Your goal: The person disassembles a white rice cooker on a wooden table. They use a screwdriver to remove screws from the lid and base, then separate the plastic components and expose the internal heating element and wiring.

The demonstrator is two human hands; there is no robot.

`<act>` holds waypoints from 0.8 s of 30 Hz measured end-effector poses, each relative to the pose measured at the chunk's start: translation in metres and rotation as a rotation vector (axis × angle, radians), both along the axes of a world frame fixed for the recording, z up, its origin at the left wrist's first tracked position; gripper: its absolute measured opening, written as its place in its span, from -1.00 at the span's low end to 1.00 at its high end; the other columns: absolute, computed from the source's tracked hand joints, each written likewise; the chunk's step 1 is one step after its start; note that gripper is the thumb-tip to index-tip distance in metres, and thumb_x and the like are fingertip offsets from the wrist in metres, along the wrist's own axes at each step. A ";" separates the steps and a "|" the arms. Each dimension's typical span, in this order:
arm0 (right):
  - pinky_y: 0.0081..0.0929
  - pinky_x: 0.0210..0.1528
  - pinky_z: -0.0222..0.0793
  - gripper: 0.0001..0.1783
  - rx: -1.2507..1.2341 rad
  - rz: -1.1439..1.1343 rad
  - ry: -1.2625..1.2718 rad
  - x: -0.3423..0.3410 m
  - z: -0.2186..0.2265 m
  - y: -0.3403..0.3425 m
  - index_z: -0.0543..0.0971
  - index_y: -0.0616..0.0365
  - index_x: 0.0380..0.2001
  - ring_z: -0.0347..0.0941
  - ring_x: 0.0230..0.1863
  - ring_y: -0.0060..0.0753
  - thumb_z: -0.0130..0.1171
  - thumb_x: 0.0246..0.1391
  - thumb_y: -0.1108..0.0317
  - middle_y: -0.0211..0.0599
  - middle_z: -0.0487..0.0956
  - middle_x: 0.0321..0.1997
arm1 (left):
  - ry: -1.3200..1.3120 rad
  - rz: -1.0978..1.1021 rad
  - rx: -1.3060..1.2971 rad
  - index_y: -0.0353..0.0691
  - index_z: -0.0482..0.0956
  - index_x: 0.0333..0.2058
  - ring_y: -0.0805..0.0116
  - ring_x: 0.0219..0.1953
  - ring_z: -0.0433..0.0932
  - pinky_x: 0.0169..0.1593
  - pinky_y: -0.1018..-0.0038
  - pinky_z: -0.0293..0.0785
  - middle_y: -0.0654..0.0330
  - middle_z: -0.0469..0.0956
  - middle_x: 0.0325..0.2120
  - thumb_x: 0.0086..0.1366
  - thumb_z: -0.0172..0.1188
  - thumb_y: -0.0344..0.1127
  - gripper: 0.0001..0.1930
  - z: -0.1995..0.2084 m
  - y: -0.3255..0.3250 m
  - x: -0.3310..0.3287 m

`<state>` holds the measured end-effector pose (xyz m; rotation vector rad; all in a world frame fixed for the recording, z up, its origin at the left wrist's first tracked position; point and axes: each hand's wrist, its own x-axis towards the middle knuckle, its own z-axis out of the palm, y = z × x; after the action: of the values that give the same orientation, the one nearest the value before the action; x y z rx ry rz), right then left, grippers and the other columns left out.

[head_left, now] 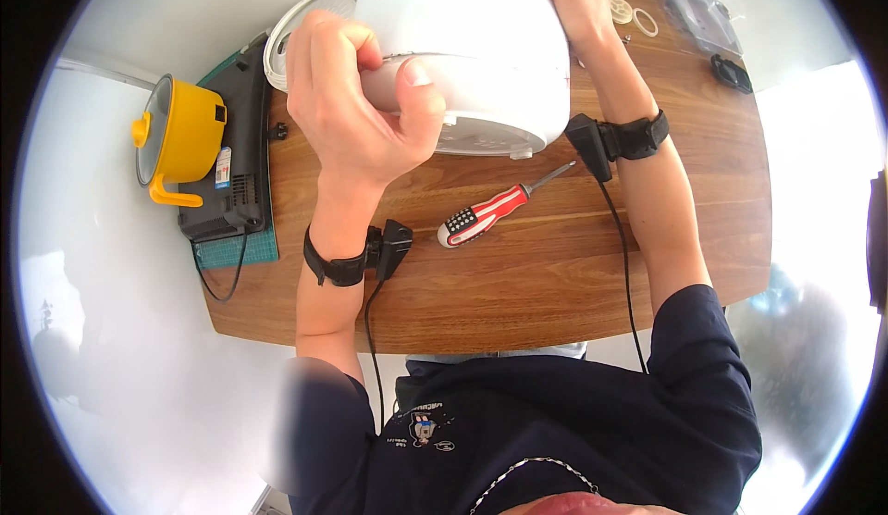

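A white rice cooker body [462, 43] with a pink flower print is tipped on its side, its footed base facing me. My left hand [361, 99] is closed on its left side, thumb and fingers at the seam near the base. Against the far right side rests my right hand [578, 1], its fingers partly cut off by the frame's upper edge. On the table just below the cooker lies a screwdriver [486, 216] with a red, white and black handle, its tip pointing to the right.
The wooden table [518, 302] carries a yellow pot [190, 136] on a black device [245, 136] over a green mat [242, 251] at left. Behind my left hand is a white ring-shaped part [277, 57]. White rings [645, 22], a clear plastic box [694, 6] and a black object [731, 73] lie far right.
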<state>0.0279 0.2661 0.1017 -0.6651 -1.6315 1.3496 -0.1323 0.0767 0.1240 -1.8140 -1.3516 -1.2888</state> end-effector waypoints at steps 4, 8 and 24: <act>-0.53 -0.44 0.28 -0.48 0.015 -0.008 -0.013 0.001 0.002 -0.002 0.63 0.25 -0.35 0.36 -0.46 -0.64 0.18 0.38 -0.07 -0.49 0.52 -0.49 | -0.010 0.006 -0.018 -0.18 0.30 -0.45 0.20 -0.47 0.25 -0.41 0.30 0.18 0.17 0.24 -0.52 0.19 0.24 -0.19 -0.70 -0.002 -0.001 -0.001; -0.50 -0.42 0.32 -0.47 0.007 0.005 -0.033 0.004 0.003 -0.001 0.65 0.28 -0.31 0.39 -0.46 -0.61 0.17 0.36 -0.07 -0.46 0.54 -0.49 | 0.079 0.014 0.045 -0.21 0.34 -0.43 0.19 -0.41 0.30 -0.34 0.32 0.25 0.17 0.32 -0.47 0.21 0.22 -0.22 -0.74 0.000 0.002 0.000; -0.29 -0.24 0.51 -0.42 0.082 -0.106 -0.257 0.014 0.053 -0.038 0.68 0.36 -0.24 0.60 -0.36 -0.31 0.19 0.29 -0.08 -0.09 0.68 -0.41 | 0.397 0.098 0.117 -0.06 0.62 -0.26 0.23 -0.33 0.41 -0.28 0.35 0.32 0.24 0.53 -0.32 0.26 0.27 -0.01 -0.73 0.003 -0.008 0.029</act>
<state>0.0419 0.2282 0.1543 -0.8923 -1.8163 1.1511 -0.1030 0.0682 0.1270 -1.7809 -1.1075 -0.8780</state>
